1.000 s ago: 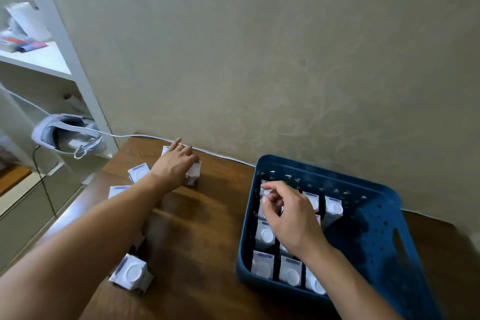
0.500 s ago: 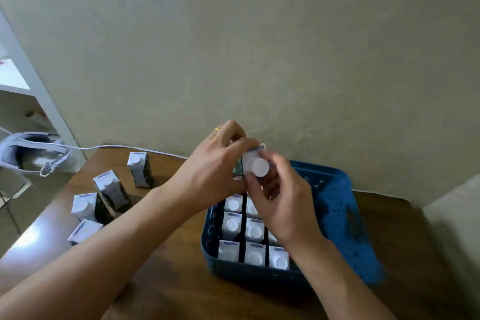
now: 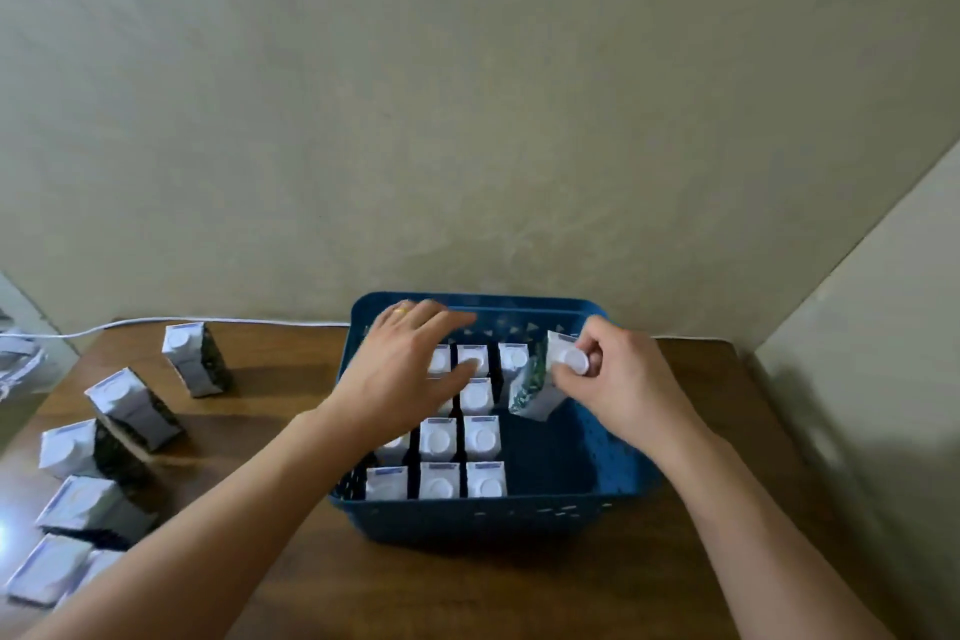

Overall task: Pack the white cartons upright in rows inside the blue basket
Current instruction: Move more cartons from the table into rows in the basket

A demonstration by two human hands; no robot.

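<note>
Head view: the right hand (image 3: pixel 621 387) pinches a tilted white carton (image 3: pixel 537 387) by its cap inside the blue basket (image 3: pixel 519 517). The left hand (image 3: pixel 408 372), fingers spread flat, rests over packed cartons (image 3: pixel 460 463). Placement underway — next, likely, it needs straightening beside the rows.

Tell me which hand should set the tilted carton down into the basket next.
The right hand. It already holds the tilted white carton with the round cap over the bare part of the blue plastic basket, beside the packed rows. The left hand lies open across the packed cartons, holding nothing.
</note>
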